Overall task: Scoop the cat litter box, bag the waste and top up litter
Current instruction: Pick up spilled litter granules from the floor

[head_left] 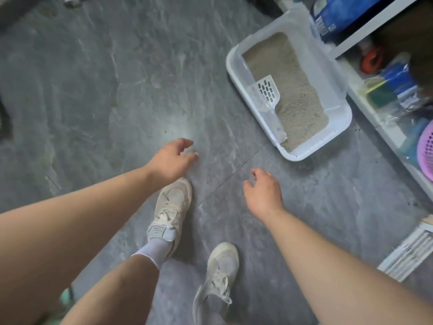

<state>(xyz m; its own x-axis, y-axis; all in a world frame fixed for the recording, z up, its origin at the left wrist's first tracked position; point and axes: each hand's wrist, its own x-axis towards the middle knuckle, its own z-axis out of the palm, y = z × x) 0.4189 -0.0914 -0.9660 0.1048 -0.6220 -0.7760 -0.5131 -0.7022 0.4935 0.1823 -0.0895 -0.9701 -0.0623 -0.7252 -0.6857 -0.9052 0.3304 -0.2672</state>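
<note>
Empty-handed, loosely curled left hand (pixel 172 158) and right hand (pixel 263 191) hover short of the white plastic litter box (pixel 337 118), its slotted white scoop (pixel 268 90) apparently next to grasp.

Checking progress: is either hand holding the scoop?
No, the scoop lies in the litter box; both hands are empty.

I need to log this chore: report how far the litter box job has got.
Done: nothing that shows; no waste bag is in view. In hand: nothing; the left hand and right hand hang loosely curled and empty above the floor, short of the litter box. Left: scooping, since the scoop lies in the litter; then bagging and topping up. A blue bag stands behind the box.
</note>
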